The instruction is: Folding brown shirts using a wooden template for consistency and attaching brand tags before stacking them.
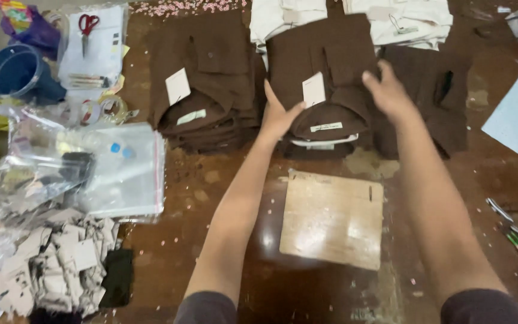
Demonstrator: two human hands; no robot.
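Table (211,180): hands (280,114) (388,93) grip shirt (331,72), pile beneath hidden.

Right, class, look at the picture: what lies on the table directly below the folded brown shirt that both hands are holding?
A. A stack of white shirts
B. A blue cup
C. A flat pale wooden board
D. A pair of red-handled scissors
C: the flat wooden board lies on the table just nearer the camera than the folded brown shirt, which the left hand and right hand grip by its sides.
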